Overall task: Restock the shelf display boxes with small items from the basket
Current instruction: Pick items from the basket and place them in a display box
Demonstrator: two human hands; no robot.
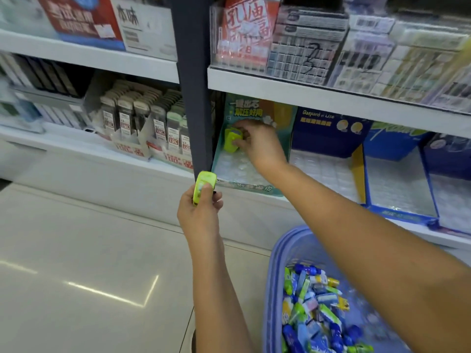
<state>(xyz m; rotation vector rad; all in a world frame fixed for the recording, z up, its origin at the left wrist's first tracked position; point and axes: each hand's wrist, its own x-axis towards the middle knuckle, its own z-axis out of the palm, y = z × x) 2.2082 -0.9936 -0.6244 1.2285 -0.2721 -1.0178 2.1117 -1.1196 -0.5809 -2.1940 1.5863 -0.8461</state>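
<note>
Lime item (231, 141) in teal display box (251, 187), 2nd item (202, 186) held nearby; purple basket (274, 263) w/ mixed items (313, 314).

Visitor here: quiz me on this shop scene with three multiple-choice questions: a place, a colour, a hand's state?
1. Where is the right hand? A on the floor; B at the teal display box; C on the top shelf.
2. What colour is the basket? A lavender-blue; B red; C black.
3. The left hand: A hangs empty; B presses a shelf; C grips a lime-green item.
Answers: B, it holds a second green item in that box; A, its rim shows it; C, fingers curl round it.
</note>
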